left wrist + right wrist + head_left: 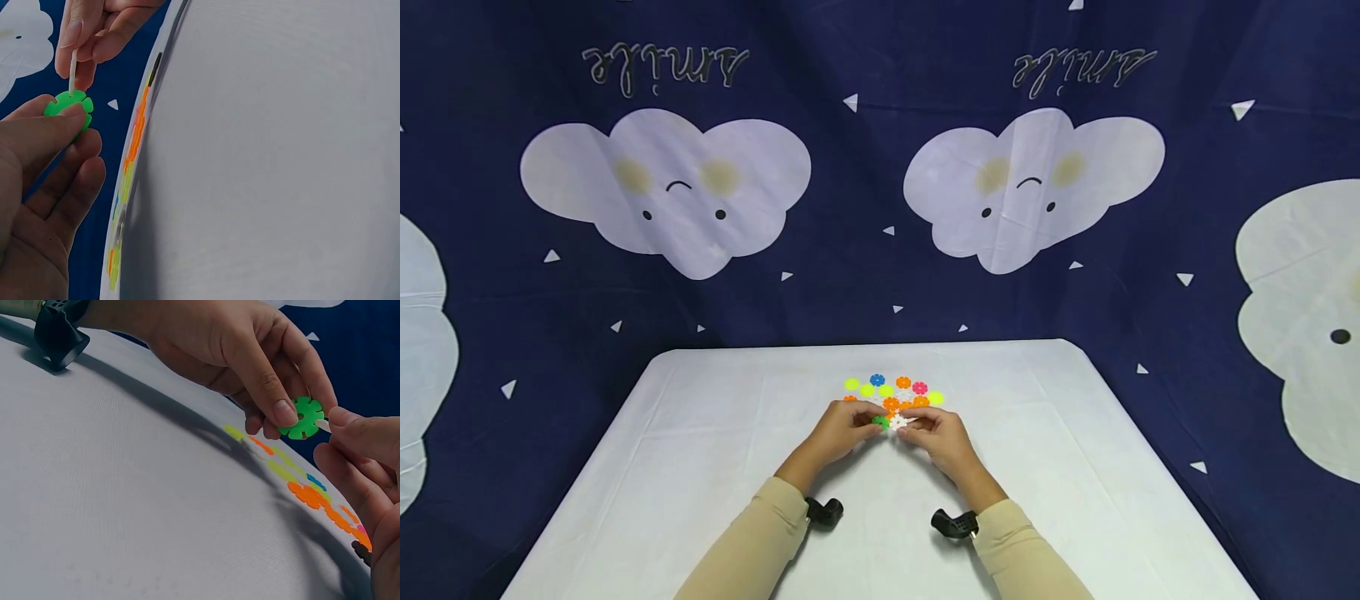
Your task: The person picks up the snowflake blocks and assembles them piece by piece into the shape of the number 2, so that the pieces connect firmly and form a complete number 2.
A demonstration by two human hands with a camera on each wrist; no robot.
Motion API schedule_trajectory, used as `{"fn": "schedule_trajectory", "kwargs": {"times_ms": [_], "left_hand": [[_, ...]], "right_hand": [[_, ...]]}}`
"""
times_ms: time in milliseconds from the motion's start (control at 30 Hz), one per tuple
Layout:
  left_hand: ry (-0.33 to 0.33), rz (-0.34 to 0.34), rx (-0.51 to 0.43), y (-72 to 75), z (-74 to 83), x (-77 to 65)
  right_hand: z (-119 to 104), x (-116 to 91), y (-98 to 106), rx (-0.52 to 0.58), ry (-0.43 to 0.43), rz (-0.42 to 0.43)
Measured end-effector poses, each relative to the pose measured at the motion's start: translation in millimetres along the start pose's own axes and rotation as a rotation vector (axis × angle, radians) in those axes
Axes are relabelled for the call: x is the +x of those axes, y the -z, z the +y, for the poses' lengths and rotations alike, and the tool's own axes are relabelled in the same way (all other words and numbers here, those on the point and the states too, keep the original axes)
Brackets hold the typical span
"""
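In the head view, my left hand pinches a green snowflake disc with notched edges between thumb and fingers. My right hand pinches a white snowflake disc close beside it. Seen from the left wrist, the white disc stands edge-on, its lower end at the rim of the green disc. The right wrist view shows the white edge meeting a notch side of the green disc. Both discs are held up above the table, and fingers cover part of each.
Past the hands, a loose group of discs lies on the white table: blue, pink, several orange and yellow ones. A dark disc lies there too. A navy cloud-print curtain hangs behind the table.
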State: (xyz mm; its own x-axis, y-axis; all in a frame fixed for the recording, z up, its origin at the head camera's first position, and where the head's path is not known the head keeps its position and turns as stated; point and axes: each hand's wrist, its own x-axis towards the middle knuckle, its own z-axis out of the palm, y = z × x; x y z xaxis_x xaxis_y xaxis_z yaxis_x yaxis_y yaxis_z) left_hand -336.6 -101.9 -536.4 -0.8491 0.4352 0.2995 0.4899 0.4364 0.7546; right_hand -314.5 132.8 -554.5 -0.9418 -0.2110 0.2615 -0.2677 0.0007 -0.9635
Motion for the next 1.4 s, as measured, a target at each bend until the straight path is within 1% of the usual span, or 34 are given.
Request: {"fn": "schedule_trajectory", "kwargs": {"times_ms": [100,333,533,600,767,967,1100,1200,1300,1400], "left_hand": [[0.004,-0.001,0.001,-0.4,0.1,-1.0],[0.011,0.008,-0.012,-1.0,1.9,-2.9],[-0.076,0.013,-0.012,-4.0,1.7,-2.7],[-0.086,0.007,-0.012,-4.7,2.4,-2.8],[-0.066,0.011,-0.024,-5.4,4.7,-3.8],[-0.064,0.058,-0.063,-10.6,5.5,-4.3],[-0.032,0.095,-0.073,-14.4,5.5,-5.7],[-0.014,0.12,-0.07,-15.6,5.6,-6.2],[-0.009,0.131,-0.065,-15.8,4.6,-6.2],[0.008,0.129,-0.084,-15.5,3.1,-7.0]], "right_hand": [[0,-1,0,-0.001,-0.005,-0.009],[1,-2,2,-0.051,-0.05,-0.027],[4,-3,5,-0.055,-0.062,-0.049],[5,-3,5,-0.056,-0.067,-0.055],[5,-4,5,-0.049,-0.073,-0.078],[4,-5,6,-0.063,-0.06,-0.042],[7,-5,8,-0.038,-0.055,-0.029],[7,-5,8,0.001,-0.059,-0.027],[6,-5,9,0.041,-0.072,-0.025],[5,-5,8,0.063,-0.092,-0.021]]}}
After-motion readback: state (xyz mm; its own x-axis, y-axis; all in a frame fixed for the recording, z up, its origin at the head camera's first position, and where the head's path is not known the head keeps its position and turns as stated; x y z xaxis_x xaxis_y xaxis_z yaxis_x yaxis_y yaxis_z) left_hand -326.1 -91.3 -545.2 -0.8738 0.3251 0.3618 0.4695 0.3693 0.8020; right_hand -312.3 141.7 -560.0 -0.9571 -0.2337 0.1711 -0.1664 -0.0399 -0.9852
